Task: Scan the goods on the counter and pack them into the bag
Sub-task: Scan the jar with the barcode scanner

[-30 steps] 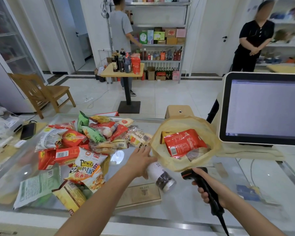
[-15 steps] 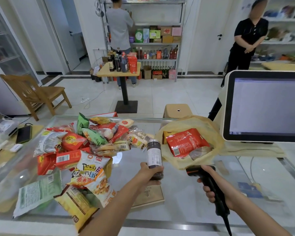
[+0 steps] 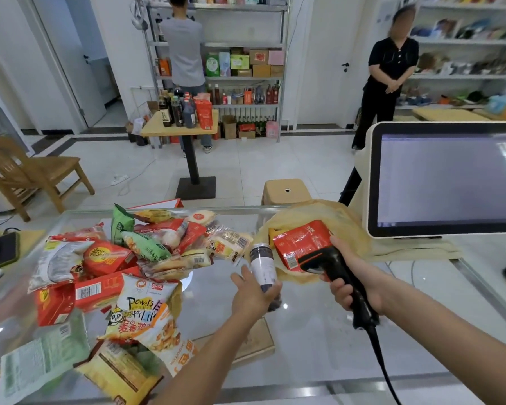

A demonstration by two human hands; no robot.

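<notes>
A big pile of snack packs (image 3: 123, 258) lies on the left part of the glass counter (image 3: 319, 331). The bag (image 3: 342, 226) lies to the right of the pile, with a packet (image 3: 300, 244) in it. The screen (image 3: 450, 179) stands right of the bag. Between the pile and the bag, the left hand (image 3: 253, 293) holds a jar (image 3: 263, 266) upright above the counter. The right hand (image 3: 354, 276) holds the scanner (image 3: 333, 267) just right of the jar, in front of the bag. A phone (image 3: 2, 249) lies at the far left.

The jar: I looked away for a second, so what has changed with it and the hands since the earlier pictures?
The left hand took the jar off the counter and raised it upright. The right hand brought the scanner up toward it. The bag and snack pile stayed put.
</notes>
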